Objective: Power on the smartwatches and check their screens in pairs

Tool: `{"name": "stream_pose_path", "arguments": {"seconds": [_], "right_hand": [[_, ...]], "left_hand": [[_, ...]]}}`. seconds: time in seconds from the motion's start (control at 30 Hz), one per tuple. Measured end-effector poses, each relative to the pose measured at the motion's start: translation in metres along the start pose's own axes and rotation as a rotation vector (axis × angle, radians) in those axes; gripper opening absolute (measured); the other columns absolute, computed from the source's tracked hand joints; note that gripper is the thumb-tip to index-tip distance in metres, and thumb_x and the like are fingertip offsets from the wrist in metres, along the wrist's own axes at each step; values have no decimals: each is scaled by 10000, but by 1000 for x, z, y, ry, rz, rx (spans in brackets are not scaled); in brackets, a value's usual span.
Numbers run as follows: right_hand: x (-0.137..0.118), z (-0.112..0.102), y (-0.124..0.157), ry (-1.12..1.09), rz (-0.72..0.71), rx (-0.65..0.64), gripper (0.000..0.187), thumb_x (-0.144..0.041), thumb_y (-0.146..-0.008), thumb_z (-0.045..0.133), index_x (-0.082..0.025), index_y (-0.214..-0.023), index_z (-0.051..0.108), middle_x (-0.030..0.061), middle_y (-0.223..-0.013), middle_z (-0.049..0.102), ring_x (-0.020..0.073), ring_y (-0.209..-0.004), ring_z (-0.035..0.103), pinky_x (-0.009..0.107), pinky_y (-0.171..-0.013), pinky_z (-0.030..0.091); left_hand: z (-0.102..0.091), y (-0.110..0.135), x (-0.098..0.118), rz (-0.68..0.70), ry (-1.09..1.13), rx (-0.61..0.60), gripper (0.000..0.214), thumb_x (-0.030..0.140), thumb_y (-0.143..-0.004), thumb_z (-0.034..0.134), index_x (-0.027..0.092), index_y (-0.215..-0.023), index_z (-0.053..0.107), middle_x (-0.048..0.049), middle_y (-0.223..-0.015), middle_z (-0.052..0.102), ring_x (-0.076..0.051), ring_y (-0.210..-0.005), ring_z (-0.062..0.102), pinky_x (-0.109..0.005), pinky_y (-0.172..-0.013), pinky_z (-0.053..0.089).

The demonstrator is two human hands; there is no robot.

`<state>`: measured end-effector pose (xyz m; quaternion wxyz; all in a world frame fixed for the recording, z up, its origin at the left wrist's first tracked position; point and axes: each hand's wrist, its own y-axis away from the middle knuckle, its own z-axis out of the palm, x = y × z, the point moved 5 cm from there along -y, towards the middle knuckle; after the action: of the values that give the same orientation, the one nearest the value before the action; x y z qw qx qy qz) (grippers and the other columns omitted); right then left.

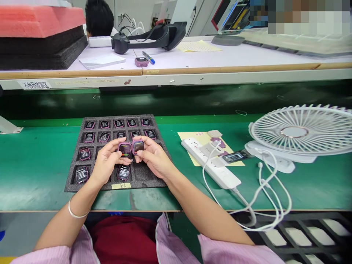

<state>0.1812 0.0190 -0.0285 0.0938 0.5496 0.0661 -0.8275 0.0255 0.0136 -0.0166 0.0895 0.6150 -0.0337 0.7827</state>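
My left hand (106, 161) pinches a purple-framed smartwatch body (125, 149) whose dark screen shows a coloured strip near its lower edge. Close beside it, my right hand (154, 156) grips a second purple smartwatch body (138, 146) with a dark screen. Both are held above a dark grey foam tray (143, 174) with square compartments. Several similar watch bodies lie in the tray, such as a watch with white text (82, 174) at the front left and another watch (123, 172) below my hands. My hands and forearms hide some compartments.
Right of the tray, a white power strip (211, 163) lies partly on yellow paper (189, 137), near loose white cables (275, 183) and a white fan (299, 132). A raised shelf (192, 66) behind carries a black headset (154, 38) and foam blocks (41, 22). A person's head (99, 18) shows beyond.
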Motion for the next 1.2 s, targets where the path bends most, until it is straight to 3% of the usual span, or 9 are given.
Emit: {"name": "stream_pose_path", "arguments": {"seconds": [0.17,0.5,0.73,0.93,1.2], "right_hand": [[-20,9,-6,4,-48,-36,426,-167,-689,697,-233,-1102,617,-28,-847,652,108,-589,588,291,-591,467],[-150,66,-43,18,-371,-222,499,-116,-643,652,-232,-1125,597,-32,-865,658,108,-612,616,288,-629,500],[-223,88,-69,136,-589,-276,526,-118,-607,633,-246,-1113,564,-44,-863,649,115,-621,602,301,-634,521],[-259,99,-70,219,-679,-298,494,-131,-634,627,-244,-1111,567,-42,-856,632,107,-611,595,294,-621,504],[-261,103,-63,243,-703,-312,496,-143,-650,625,-252,-1127,547,-24,-915,633,112,-641,593,305,-649,507]], "left_hand": [[1,-1,23,36,32,23,474,251,-736,655,171,-1203,655,-68,-1071,727,-174,-640,751,-331,-649,650],[28,-18,158,479,35,-22,502,229,-725,652,169,-1224,655,-25,-932,718,-154,-632,735,-312,-656,641],[44,-46,224,745,-50,-70,647,157,-654,735,198,-1291,629,-27,-1021,711,-116,-692,709,-286,-724,642],[54,-52,255,877,-56,-60,666,129,-618,783,223,-1265,656,-15,-1000,710,-99,-688,679,-244,-695,616],[54,-48,256,892,-36,-67,668,154,-637,785,224,-1283,628,-10,-972,705,-94,-668,656,-258,-709,599]]}}
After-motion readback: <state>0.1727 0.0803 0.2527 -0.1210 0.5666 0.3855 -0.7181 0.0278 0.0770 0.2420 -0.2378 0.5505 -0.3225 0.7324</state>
